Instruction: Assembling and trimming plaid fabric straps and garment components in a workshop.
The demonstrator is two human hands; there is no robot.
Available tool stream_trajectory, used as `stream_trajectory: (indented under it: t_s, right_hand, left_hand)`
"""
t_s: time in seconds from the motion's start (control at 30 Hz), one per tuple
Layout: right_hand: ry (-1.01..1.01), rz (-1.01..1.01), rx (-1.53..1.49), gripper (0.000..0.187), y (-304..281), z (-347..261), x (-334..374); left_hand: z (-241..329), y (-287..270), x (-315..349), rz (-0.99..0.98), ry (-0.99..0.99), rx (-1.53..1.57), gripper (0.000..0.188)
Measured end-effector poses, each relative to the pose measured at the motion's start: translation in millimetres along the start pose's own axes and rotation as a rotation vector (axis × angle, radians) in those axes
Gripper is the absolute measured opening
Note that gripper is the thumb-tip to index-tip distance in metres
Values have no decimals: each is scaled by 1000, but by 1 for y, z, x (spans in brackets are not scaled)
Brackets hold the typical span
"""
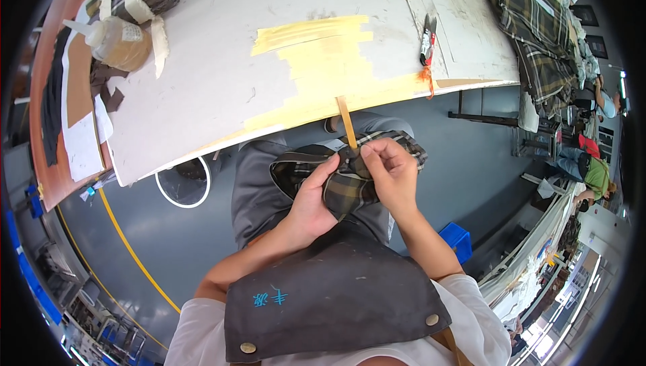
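Note:
A brown, black and white plaid cloth piece (348, 193) is gathered above my lap, below the table's front edge. My left hand (308, 206) grips its left side, the thumb lying on top. On the right, my right hand (390, 172) pinches the cloth's upper part between thumb and bent fingers. A flat, tan wooden strip (346, 122) juts from the table edge, its near end meeting the cloth between my hands. Whether that end goes inside the cloth is hidden by the folds and fingers.
Yellow tape (323, 63) covers part of the white table (208, 63). Red-and-black thread snips (428, 42) lie at its right. At left stand a glue bottle (121, 43) and a cloth bundle. Plaid garments (538, 19) are piled right. A white-rimmed bin (183, 203) and blue crate (456, 241) stand below.

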State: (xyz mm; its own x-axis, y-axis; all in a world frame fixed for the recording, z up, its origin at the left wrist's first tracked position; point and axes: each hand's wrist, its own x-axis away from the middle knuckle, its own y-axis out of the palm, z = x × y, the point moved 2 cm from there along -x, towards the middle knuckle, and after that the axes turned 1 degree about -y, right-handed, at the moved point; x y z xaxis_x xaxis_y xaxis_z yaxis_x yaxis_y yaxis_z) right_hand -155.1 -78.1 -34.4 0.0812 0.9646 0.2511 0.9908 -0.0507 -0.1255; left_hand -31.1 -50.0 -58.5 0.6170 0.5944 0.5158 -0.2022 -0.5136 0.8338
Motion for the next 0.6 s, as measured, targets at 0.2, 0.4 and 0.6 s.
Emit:
stream_trajectory:
  t_s: [0.2,0.4,0.6]
  right_hand:
    - [-35,-14,120,6,2,-12,-6]
    - [-223,-152,257,20,-14,3,-6]
    - [-276,-48,455,8,-13,-22,7]
  left_hand:
    - [14,2,-11,-59,-23,-7,31]
    - [16,0,-19,-18,-30,-1,35]
    - [24,-8,-18,-25,-16,-102,31]
